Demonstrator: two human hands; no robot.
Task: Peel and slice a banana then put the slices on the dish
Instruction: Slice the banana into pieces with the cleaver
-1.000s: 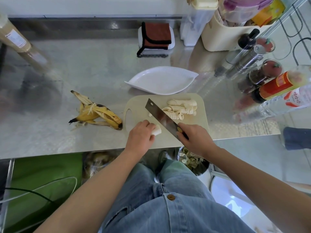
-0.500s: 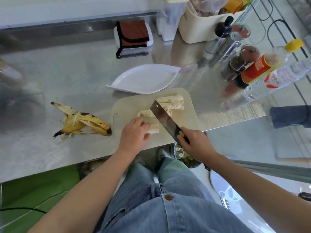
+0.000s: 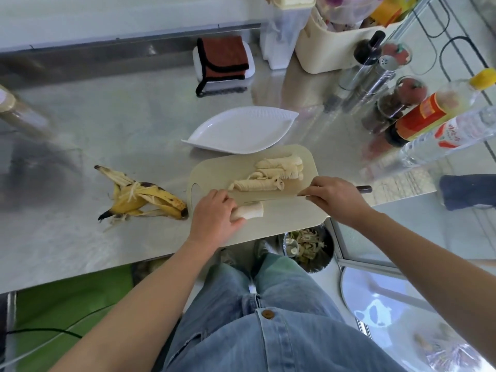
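A beige cutting board [image 3: 284,224] lies at the counter's front edge. On its far half sit three rows of banana slices [image 3: 276,174]. My left hand [image 3: 214,220] grips the uncut banana stub [image 3: 251,210] on the board's near left part. My right hand [image 3: 336,197] grips a knife over the board's right edge; the dark handle end [image 3: 363,188] sticks out to the right. Its blade [image 3: 268,196] runs leftward, low across the board, between the stub and the nearest row of slices. The white leaf-shaped dish [image 3: 241,130] stands just behind the board with nothing on it.
The banana peel [image 3: 142,197] lies left of the board. Bottles and spice jars [image 3: 418,114] crowd the right side, and a brown cloth [image 3: 222,60] sits at the back. A bin of scraps [image 3: 308,248] stands below the counter edge, by my knees.
The knife has swung from pointing diagonally away to lying sideways across the board. My right hand moved up over the board's right edge. My left hand still holds the stub.
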